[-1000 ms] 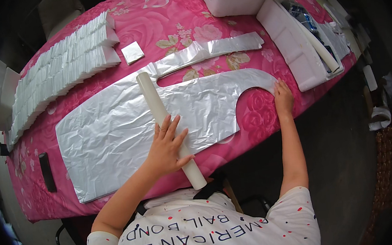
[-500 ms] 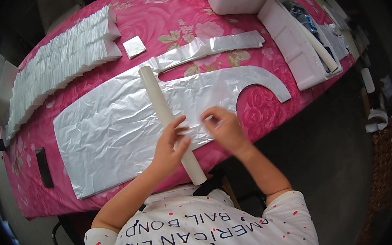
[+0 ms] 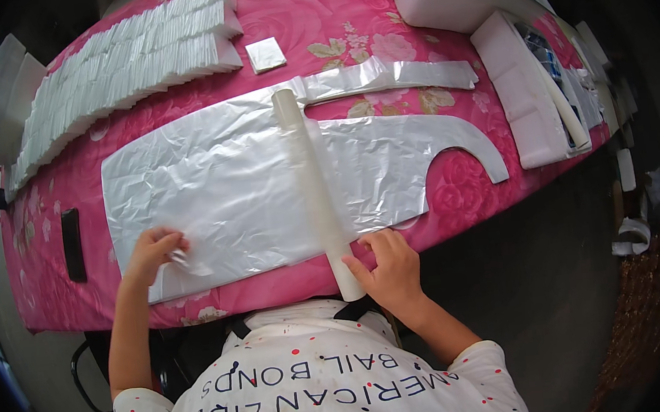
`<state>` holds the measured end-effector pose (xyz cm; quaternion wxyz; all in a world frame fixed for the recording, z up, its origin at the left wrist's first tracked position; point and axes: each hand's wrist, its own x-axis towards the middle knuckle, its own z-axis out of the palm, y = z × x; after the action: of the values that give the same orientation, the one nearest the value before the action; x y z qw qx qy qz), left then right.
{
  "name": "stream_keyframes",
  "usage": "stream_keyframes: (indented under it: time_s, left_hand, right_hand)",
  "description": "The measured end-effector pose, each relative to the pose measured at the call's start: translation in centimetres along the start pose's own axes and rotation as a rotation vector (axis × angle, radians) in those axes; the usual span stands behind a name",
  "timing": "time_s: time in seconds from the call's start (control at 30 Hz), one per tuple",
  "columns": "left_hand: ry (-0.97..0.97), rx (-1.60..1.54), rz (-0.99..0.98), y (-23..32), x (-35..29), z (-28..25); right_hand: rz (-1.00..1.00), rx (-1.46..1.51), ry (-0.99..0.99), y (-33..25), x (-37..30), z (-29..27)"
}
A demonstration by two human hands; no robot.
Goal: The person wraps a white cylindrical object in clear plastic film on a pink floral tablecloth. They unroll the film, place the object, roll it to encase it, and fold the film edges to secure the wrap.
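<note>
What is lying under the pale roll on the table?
Silvery sheeting shows on both sides of the pale roll; pink tablecloth shows around its near end. The strip directly beneath is covered, so it cannot be seen.

Soft light on the pink tablecloth (image 3: 278,14); glare on silvery sheeting (image 3: 224,193); dim floor (image 3: 507,284); dark, bowed rim

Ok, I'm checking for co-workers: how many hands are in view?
2: left hand over silver sheeting, near its left edge; right hand at the near end of the pale roll. No others show.
</note>
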<state>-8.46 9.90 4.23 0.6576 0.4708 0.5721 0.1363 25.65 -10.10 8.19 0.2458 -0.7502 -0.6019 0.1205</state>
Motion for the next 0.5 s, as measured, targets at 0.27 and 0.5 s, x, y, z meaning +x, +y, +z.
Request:
stream_keyframes:
  time_s: [0.27, 0.5]
  left_hand:
    - [0.296, 0.776, 0.084, 0.0, -0.6, -5.2]
    - [0.482, 0.943, 0.872, 3.8, 0.0, 6.7]
  right_hand:
    - [0.308, -0.014, -0.529, -0.1, -1.4, 1.8]
    - [0.297, 0.040, -0.500, 0.3, -1.4, 2.7]
